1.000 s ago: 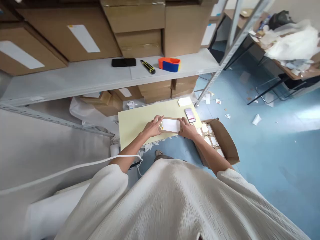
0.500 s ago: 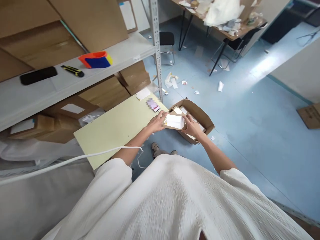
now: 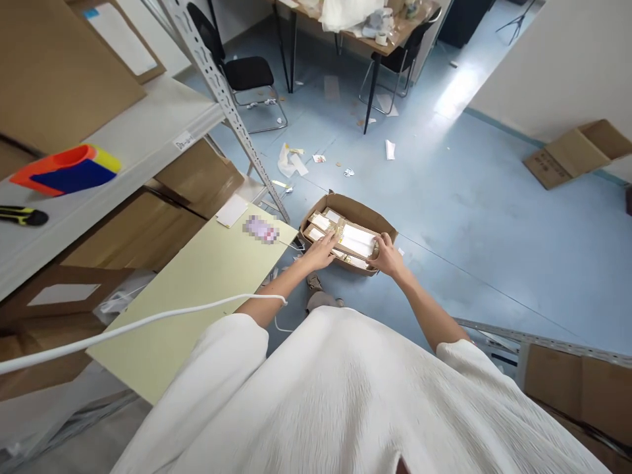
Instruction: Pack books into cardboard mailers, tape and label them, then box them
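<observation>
Gripping white-labelled package (image 3: 357, 239) by opposite ends, with left grip (image 3: 320, 253) and right grip (image 3: 388, 255) both closed on it. Located at open carton (image 3: 378, 213) on blue floor (image 3: 469, 217), resting on or just above similar packages (image 3: 320, 222); cannot tell which. To left, near carton: pale-yellow worktop (image 3: 202, 283) with white card (image 3: 232, 210).

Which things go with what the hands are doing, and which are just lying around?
In use:
left hand, at the small box's left end
right hand, gripping its other end
open carton, with more small boxes inside

Probably just lying about:
cutter on the shelf
paper scraps on the floor
</observation>
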A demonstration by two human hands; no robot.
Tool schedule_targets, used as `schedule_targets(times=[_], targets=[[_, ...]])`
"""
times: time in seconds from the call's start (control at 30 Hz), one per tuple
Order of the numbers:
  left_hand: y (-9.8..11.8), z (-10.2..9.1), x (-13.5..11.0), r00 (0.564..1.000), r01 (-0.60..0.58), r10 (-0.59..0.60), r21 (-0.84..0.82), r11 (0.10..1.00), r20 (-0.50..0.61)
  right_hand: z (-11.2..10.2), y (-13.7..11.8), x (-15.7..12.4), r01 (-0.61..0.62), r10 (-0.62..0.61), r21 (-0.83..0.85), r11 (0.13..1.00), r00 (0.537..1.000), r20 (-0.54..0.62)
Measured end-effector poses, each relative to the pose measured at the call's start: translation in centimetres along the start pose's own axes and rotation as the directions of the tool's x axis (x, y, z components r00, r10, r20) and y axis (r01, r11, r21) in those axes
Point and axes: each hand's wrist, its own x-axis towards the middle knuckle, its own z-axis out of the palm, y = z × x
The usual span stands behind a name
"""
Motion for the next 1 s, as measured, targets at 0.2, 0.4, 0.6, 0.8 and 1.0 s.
schedule_targets(times=[0.2,0.4,0.6,0.8,1.0], targets=[[-3.6,-1.3,4.8,0.987,-0.064,0.061,0.016,0.998,0.147,1.0,-0.2,3.5,-0.087,0.087,0.014,0.996,0.996,0.023],[-7.2,-2.9,9.4,0.984,-0.038,0.025,0.073,0.997,0.174,2.4,-1.8,8.7,-0.186,0.186,0.009,0.983,0.982,0.035],[-9.1,-3.6,12.8,0.987,-0.045,0.029,0.094,0.995,0.16,3.4,-1.9,13.0,-0.217,0.215,0.046,0.975,0.976,0.036],[-9.6,-2.5,16.7,0.984,0.024,-0.036,0.07,0.997,0.173,4.6,-0.1,18.1,-0.193,0.191,0.064,0.979,0.981,0.025],[-11.4,2.2,23.1,0.979,0.156,-0.16,0.039,0.987,0.125,9.8,4.1,25.6,-0.151,0.149,0.044,0.988,0.988,0.042]])
